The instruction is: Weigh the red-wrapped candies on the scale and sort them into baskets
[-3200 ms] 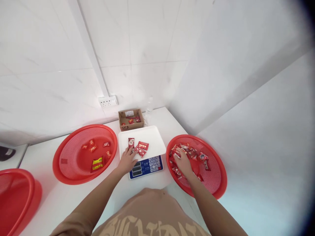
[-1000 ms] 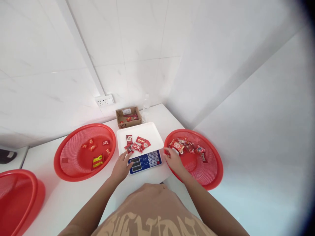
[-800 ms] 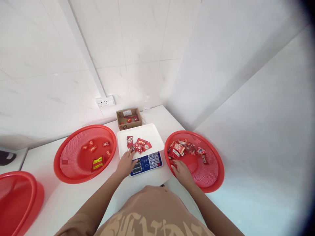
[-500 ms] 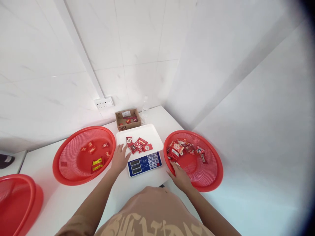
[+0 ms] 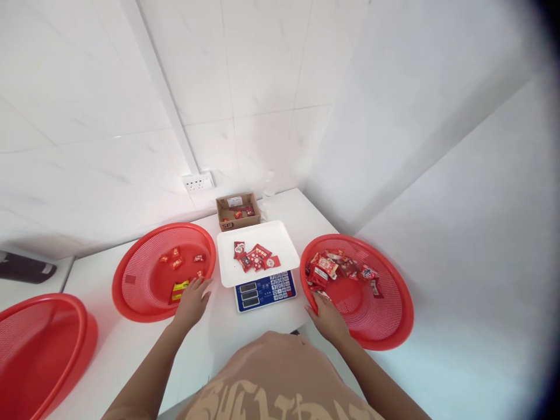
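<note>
A blue-faced scale (image 5: 265,289) with a white tray (image 5: 276,234) stands in the middle, with several red sachets (image 5: 256,259) on the tray. My left hand (image 5: 191,301) rests with spread fingers on the near rim of the left red basket (image 5: 131,286), close to a yellow and red packet (image 5: 179,290); it holds nothing. My right hand (image 5: 328,318) lies on the near left rim of the right red basket (image 5: 396,315), beside a heap of red sachets (image 5: 339,269). Its fingers curl over the rim and I cannot see anything in them.
A small cardboard box (image 5: 238,212) with red sachets stands behind the scale by the wall. A clear bottle (image 5: 268,188) is beside it. A wall socket (image 5: 199,181) is above. Another red basket (image 5: 41,344) sits at the far left, on the white table (image 5: 245,332).
My left hand has left the scale tray and moved left to the left basket's rim. My right hand has drawn back from the sachets to the right basket's near rim.
</note>
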Tool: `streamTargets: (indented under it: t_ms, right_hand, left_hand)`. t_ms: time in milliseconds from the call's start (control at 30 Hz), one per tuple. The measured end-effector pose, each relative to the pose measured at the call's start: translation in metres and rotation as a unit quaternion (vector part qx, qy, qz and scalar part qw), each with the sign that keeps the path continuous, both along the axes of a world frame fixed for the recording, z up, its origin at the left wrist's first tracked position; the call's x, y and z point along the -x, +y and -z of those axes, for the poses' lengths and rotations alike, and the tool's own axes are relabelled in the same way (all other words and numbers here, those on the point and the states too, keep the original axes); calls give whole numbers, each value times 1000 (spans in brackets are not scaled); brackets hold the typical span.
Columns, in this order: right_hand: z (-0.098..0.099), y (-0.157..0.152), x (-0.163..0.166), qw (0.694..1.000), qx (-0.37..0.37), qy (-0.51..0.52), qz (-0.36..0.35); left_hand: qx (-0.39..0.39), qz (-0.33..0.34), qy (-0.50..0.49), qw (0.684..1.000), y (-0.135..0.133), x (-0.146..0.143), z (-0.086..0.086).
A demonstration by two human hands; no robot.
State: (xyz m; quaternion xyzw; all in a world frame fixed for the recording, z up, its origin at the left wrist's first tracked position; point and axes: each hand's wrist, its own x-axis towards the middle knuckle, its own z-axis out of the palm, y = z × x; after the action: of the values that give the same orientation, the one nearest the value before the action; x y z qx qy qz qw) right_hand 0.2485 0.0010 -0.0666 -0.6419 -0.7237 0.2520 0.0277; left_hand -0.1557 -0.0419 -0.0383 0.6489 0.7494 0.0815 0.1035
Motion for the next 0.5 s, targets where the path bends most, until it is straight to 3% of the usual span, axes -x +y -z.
streamTargets:
  t_ms: [133,233,367,500]
  right_hand:
    - [-3,0,1,1000,14,-9,-7]
    - [-6,0,2,1000,15,-8,-8]
    - [-6,0,3,999,28,-14,5]
    - [-7,1,4,999,35,-24,3]
  left_hand:
    - [-72,-10,-17,997,7,-16,-2]
    - [-87,26,-54,994,26,-42,-5]
    - [-60,56,-102,991,66,-78,-8]
    - [9,16,-90,996,108,-101,-6]
